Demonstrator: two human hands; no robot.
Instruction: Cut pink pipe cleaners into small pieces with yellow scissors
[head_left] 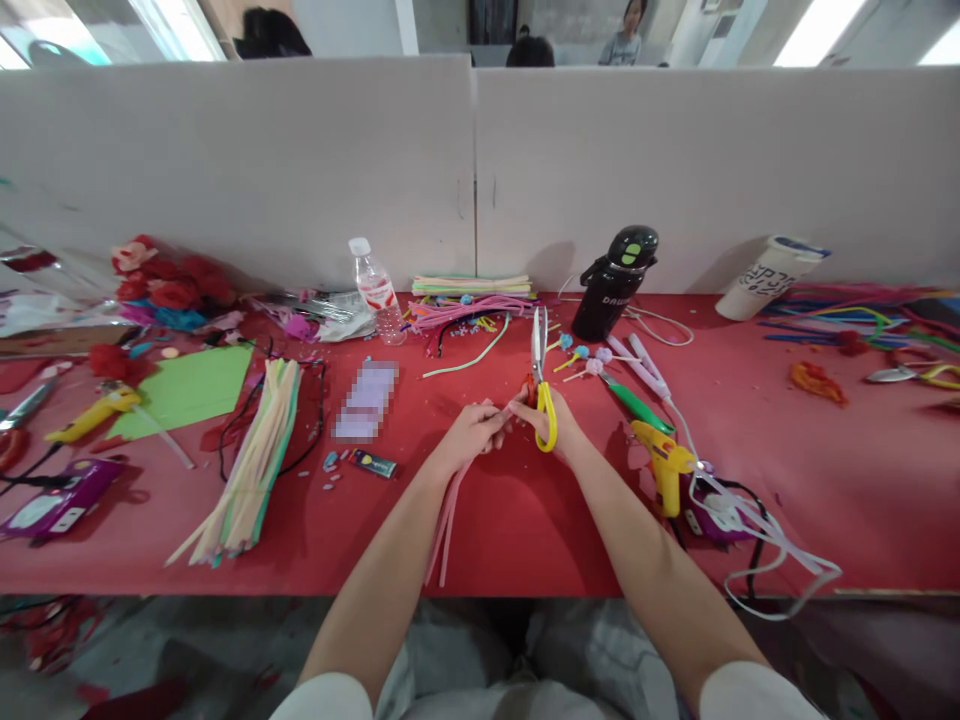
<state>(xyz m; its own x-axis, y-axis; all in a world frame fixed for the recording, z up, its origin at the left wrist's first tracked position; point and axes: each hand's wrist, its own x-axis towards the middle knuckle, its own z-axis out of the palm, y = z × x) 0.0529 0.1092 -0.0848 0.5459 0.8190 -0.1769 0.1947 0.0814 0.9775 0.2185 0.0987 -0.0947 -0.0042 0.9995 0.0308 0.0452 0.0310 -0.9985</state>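
Observation:
My left hand (476, 430) is closed on a few thin pink pipe cleaners (448, 520), whose long ends hang toward the table's front edge. Close beside it, my right hand (559, 420) has its fingertips pinched near the same pink strands. A pair of scissors (538, 345) with yellow handles sits in the right hand, blades pointing away from me and up. What exactly lies between the two sets of fingertips is too small to make out.
Left on the red table (517, 540) lie a bundle of pale pipe cleaners (251, 460), a blurred phone (366, 400) and a small tube (373, 463). A water bottle (377, 292) and black flask (615, 285) stand behind. Rightward are a glue gun (664, 462) and cords.

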